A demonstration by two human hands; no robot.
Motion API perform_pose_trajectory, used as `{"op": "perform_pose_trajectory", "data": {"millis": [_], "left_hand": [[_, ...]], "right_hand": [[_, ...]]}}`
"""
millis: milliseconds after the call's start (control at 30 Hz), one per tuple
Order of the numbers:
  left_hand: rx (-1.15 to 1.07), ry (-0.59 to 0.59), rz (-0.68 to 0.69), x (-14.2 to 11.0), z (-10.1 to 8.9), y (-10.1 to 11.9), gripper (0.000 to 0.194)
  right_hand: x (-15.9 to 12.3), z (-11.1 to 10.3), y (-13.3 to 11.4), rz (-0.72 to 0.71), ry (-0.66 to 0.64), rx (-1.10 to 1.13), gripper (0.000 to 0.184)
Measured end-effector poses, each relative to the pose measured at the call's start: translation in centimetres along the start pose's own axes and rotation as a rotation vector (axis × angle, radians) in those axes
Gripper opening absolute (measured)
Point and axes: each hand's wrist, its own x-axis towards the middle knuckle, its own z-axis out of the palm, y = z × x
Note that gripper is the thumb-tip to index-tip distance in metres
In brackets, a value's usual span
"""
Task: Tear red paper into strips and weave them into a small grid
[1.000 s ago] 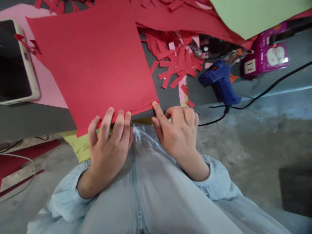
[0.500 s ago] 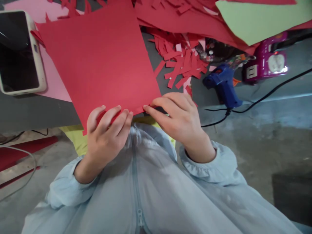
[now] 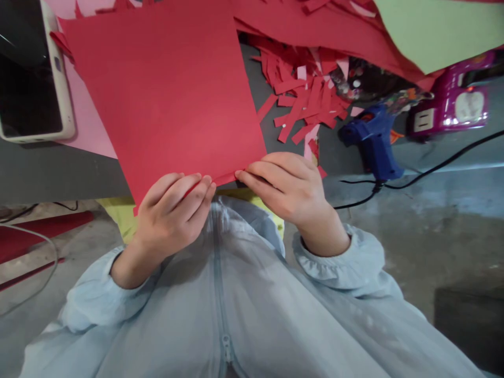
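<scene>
Item: red sheet (image 3: 169, 100), lying flat-faced on the grey table (image 3: 94, 181), its near edge reaching the table's near edge. A narrow grey band of table is showing at 3 o'clock of the sheet, before the pile of red strips (image 3: 305, 102); the blue glue gun (image 3: 374, 139) is lying beyond. At 9 o'clock, the phone (image 3: 29, 73) is resting just beside.

Changes: against one second ago, the right hand (image 3: 289, 186) is sitting further in from the near corner, fingers bunching instead of pointing; the left fingers are drawing together.

Grips: left hand (image 3: 173, 210), 6 o'clock, is holding the near edge, thumb hidden; right, toward 4 o'clock, is pinching it.

Condition: plain, smooth; a thin fold is running along the near edge.
</scene>
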Motion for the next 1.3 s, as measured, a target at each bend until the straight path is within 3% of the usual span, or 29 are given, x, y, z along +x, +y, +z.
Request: {"op": "perform_pose_trajectory", "data": {"millis": [267,467,667,867,1000,1133,1300], "left_hand": [[0.021,-0.024,0.031,-0.4,0.0,0.0,0.015],[0.029,-0.071,0.027,-0.5,-0.2,-0.1,0.019],[0.103,-0.119,-0.035,-0.5,-0.4,0.3,0.02],[0.099,-0.234,-0.125,-0.1,-0.7,2.7,0.022],[0.16,-0.275,-0.196,-0.3,-0.7,4.1,0.027],[0.143,-0.285,-0.249,-0.6,-0.6,4.1,0.026],[0.116,-0.218,-0.242,-0.9,-0.3,2.6,0.028]], "right_hand": [[0.1,0.0,0.2,0.0,-0.004,-0.002,0.008],[-0.6,-0.6,-0.2,0.015,-0.114,0.05,0.02],[-0.8,-1.0,-2.1,0.156,-0.152,-0.048,0.025],[-0.1,-0.9,-5.0,0.356,-0.174,-0.1,0.027],[0.1,-0.8,-6.1,0.399,-0.228,-0.13,0.034],[0.2,-1.1,-5.7,0.402,-0.254,-0.109,0.035],[0.2,-1.4,-4.3,0.342,-0.24,-0.049,0.03]]}}
